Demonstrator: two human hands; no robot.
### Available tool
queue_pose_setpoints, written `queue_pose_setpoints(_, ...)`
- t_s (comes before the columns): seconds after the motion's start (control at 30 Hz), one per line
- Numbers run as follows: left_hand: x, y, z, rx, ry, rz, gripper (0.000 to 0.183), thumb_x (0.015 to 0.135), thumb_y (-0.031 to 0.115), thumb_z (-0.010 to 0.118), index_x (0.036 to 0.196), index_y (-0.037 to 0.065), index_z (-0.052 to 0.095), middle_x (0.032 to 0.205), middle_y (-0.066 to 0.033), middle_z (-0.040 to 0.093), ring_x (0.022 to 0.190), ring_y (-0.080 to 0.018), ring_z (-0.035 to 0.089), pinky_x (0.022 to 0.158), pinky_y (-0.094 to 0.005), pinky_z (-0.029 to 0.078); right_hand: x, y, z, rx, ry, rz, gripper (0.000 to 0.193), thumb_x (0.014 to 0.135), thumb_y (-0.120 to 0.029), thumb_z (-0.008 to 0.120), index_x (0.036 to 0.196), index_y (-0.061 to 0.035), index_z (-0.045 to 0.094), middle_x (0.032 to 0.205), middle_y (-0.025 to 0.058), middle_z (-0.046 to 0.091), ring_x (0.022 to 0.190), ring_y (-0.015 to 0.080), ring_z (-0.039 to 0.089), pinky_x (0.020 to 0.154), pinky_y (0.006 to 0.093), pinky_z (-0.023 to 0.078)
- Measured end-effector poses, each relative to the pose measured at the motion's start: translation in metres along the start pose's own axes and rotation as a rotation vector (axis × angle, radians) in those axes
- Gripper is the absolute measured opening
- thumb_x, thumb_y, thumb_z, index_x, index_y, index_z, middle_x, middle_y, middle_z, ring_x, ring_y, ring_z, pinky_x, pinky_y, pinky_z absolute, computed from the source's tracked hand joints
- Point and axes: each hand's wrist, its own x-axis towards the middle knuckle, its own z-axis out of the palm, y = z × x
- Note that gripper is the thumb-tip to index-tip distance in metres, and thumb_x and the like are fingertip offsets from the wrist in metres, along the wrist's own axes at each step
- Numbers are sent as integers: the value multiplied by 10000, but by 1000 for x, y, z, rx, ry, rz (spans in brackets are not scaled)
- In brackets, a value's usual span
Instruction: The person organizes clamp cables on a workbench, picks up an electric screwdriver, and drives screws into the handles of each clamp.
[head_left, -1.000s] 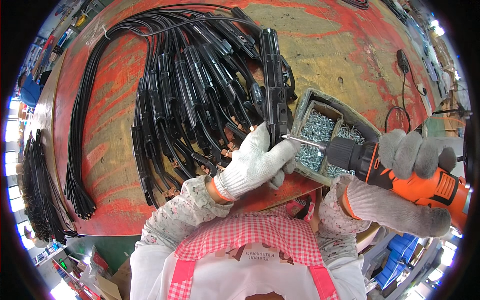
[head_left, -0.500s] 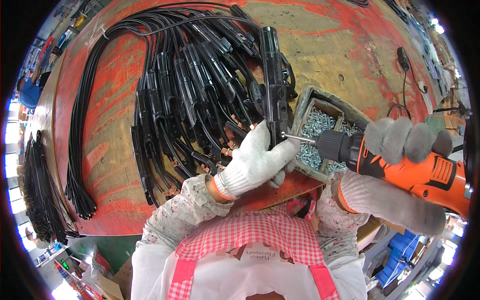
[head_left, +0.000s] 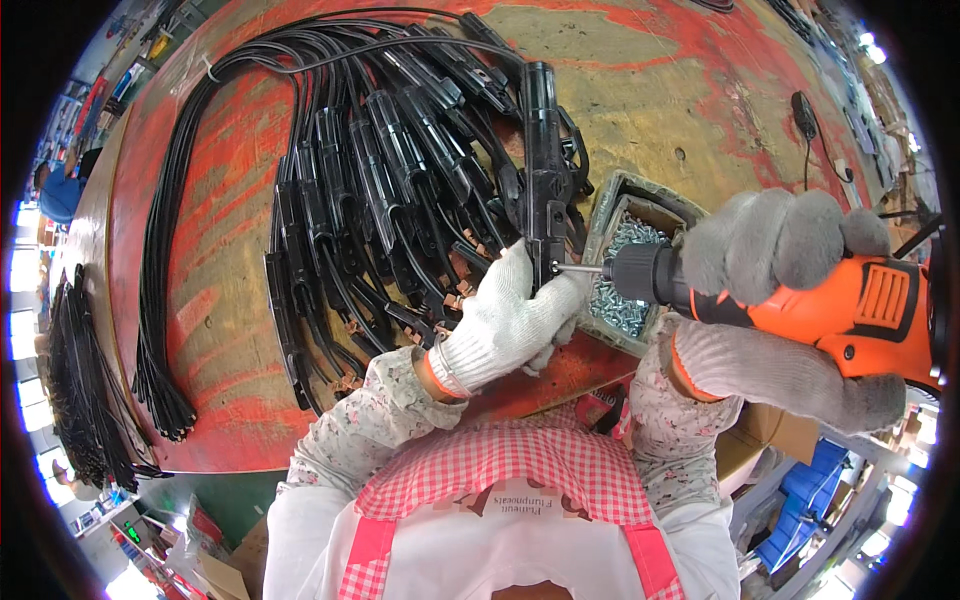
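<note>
My left hand [head_left: 515,318], in a white knit glove, grips the lower end of a black plastic cable holder [head_left: 543,175] that stands away from the others. My right hand [head_left: 780,250], gloved in greyed knit, is wrapped round an orange and black power drill [head_left: 830,308]. The drill's thin bit [head_left: 582,268] points left and meets a screw at the side of the holder, just above my left thumb. Behind the drill chuck sits a tray [head_left: 602,222] of small silver screws [head_left: 622,303]. Several similar black holders [head_left: 400,150] with cables lie left of my left hand.
A bundle of black cables [head_left: 165,290] curves along the left of the worn red and tan table [head_left: 240,330]. More cables [head_left: 85,390] hang at its left edge. A black corded piece [head_left: 804,118] lies at the far right. Blue bins [head_left: 800,505] stand below right.
The drill and my right hand have moved left and slightly up, with the chuck closer to the holder. My left hand and the holder have shifted slightly left.
</note>
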Motion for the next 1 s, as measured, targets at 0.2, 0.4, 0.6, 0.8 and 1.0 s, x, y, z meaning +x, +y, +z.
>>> queue_pose_setpoints(0.2, 2, 2, 0, 83, -19, 32, 320, 901, 321, 599, 864, 25, 483, 585, -44, 513, 368, -115, 433, 335, -269, 331, -9, -6, 16, 3, 373, -25, 606, 622, -527, 651, 925, -20, 515, 663, 42, 424, 528, 190, 400, 478, 334, 337)
queue_pose_setpoints(0.4, -22, 6, 0, 142, 174, 112, 288, 936, 367, 523, 923, 79, 535, 575, -10, 486, 406, -86, 394, 380, -228, 281, -34, -20, 10, -192, 1092, -464, 850, 736, -719, 521, 1069, 63, 533, 747, 115, 553, 587, 227, 510, 505, 364, 430)
queue_pose_setpoints(0.6, -24, 13, -41, 151, 351, 192, 496, 975, 484, 410, 1038, 15, 558, 628, -64, 584, 386, -123, 453, 358, -223, 330, -91, -21, -35, -781, 1415, -310, 542, 862, -488, 464, 1067, 9, 540, 803, 150, 606, 644, 226, 564, 547, 328, 477)
queue_pose_setpoints(0.8, -28, 22, -93, -179, 140, 444, 480, 989, 396, 422, 1201, -28, 502, 612, -49, 532, 382, -100, 368, 348, -215, 272, -104, 2, -38, -382, 1255, -364, 514, 842, -452, 434, 1088, -8, 513, 800, 164, 600, 661, 276, 594, 576, 422, 520)
queue_pose_setpoints(1.0, -8, 38, -19, -545, 344, 247, 448, 1001, 253, 425, 1352, -16, 350, 860, -56, 552, 427, -68, 397, 330, -215, 308, -108, 18, -44, -471, 1285, -327, 461, 817, -374, 468, 1100, -10, 487, 778, 149, 587, 620, 272, 576, 584, 460, 520)
